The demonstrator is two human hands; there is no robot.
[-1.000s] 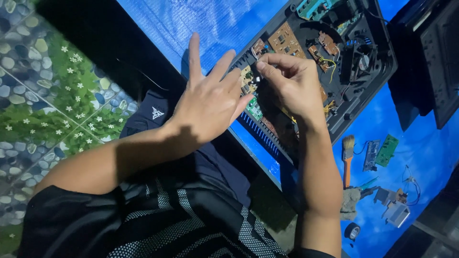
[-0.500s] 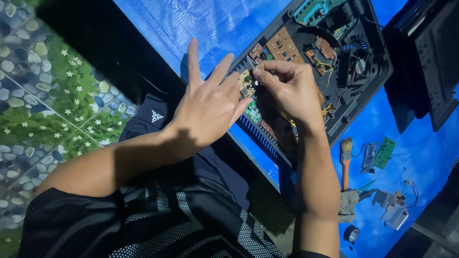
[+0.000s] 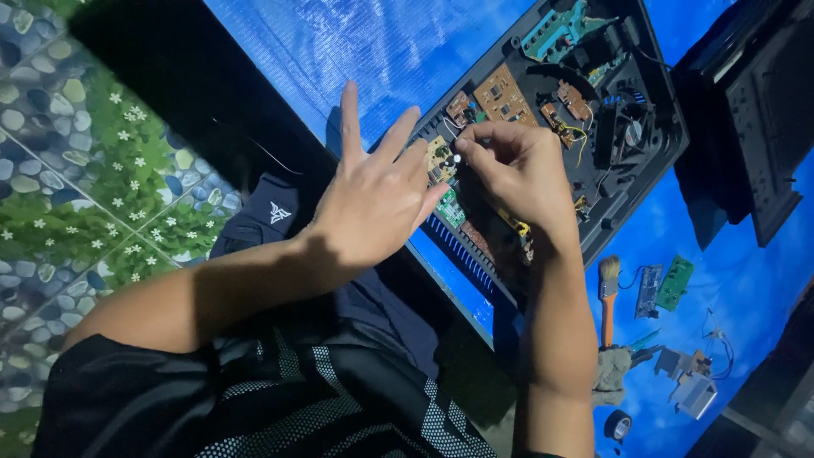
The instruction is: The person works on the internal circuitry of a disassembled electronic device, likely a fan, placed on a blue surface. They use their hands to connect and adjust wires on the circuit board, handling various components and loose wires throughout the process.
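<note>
Fingers of right hand (image 3: 517,170) pinched on small circuit board (image 3: 439,159).

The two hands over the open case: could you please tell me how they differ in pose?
The left hand is spread flat, its fingers stretched out straight; the right hand is curled, its fingers bunched at a small part. The left hand lies at the edge of the open case; the right hand is over its boards. Both are bare.
</note>
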